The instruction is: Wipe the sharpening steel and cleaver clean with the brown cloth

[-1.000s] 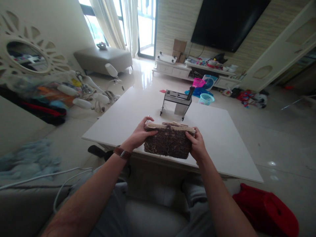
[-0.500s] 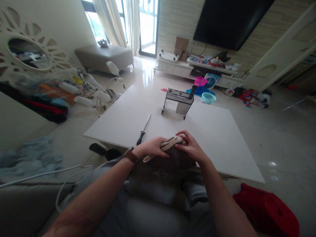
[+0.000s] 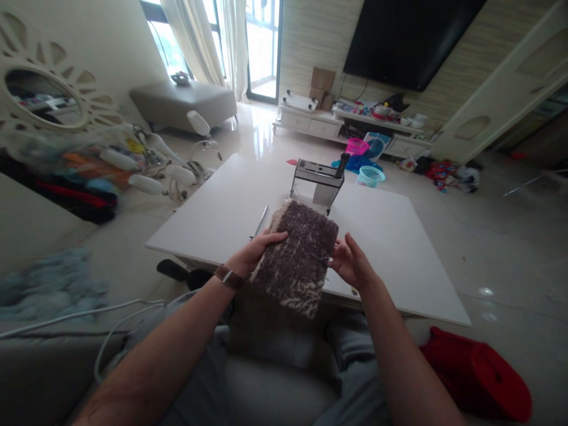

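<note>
A folded towel point(image 3: 296, 251), dark brownish purple with a cream pattern along its lower end, is held tilted above the table's near edge. My left hand point(image 3: 255, 251) grips its left side, thumb on top and fingers out of sight underneath. At the right edge, my right hand point(image 3: 352, 263) has its fingers apart, close to or lightly touching the fabric. Beyond the towel stands a silver knife block point(image 3: 317, 177) with a black-handled tool in it. A sharpening steel point(image 3: 261, 220) lies to the left on the table, its handle covered by my left hand and the towel.
The white table point(image 3: 390, 236) spreads out before my knees. A red object point(image 3: 479, 367) sits at the lower right. Chandelier parts point(image 3: 177, 171) are left of the table. Behind it are a turquoise basket point(image 3: 370, 176) and a pink basket point(image 3: 356, 145).
The towel has turned from edge-on to show its broad flat face and has risen. My left hand has shifted left along its side; my right hand's fingers have loosened and spread.
</note>
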`<state>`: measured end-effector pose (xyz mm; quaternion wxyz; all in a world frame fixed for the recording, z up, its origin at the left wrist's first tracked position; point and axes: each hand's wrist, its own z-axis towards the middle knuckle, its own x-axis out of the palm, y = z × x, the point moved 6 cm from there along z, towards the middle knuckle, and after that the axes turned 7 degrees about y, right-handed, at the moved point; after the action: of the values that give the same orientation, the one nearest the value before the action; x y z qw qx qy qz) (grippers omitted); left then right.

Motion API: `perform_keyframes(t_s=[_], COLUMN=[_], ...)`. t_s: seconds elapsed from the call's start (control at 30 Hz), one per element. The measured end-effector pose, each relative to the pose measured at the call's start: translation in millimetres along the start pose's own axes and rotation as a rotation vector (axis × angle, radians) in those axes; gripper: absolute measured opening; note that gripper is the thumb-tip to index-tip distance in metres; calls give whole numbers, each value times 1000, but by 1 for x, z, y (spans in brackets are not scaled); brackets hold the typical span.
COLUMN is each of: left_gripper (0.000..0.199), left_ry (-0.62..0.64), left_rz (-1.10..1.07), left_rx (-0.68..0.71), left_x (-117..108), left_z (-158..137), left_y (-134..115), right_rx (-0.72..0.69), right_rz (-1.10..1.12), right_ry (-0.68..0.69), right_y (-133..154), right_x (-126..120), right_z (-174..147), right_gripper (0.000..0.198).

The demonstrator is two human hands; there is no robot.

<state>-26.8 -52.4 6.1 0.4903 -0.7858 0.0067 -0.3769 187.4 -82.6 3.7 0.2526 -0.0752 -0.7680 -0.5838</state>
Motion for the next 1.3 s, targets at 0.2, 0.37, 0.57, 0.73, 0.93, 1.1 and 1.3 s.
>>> perform_keyframes(t_s=[0.2,0.37,0.57,0.73,0.93,1.1,1.3], left_gripper=[46,51,44,41,35,35,23], left_ry=[-74,-71,-172,-360,-328,-296,-270], left_rz=[87,316,671,1021,1097,1081,1055], left_rx=[-19,-88,-212,-109,-129,-84,3], left_x=[-9,-18,-35,-55,-43,-36,-28], left_z=[13,16,17,25,26,28,22], left_y=[6,11,14,4,-3,-8,-19], right_rx=[122,179,48,-116,8,22,-133], right_rz=[103,158,198,337,87,-300,-763], right_ry=[-16,-116,-241,-475,-965,-1217,-1427], right_y=[-18,-23,-14,-9,-44,-33,40], right_x=[21,16,-25,-99,-205,-238,-225], right_z=[8,11,17,20,-28,-73,-67], right_gripper=[34,34,29,28,19,14,33])
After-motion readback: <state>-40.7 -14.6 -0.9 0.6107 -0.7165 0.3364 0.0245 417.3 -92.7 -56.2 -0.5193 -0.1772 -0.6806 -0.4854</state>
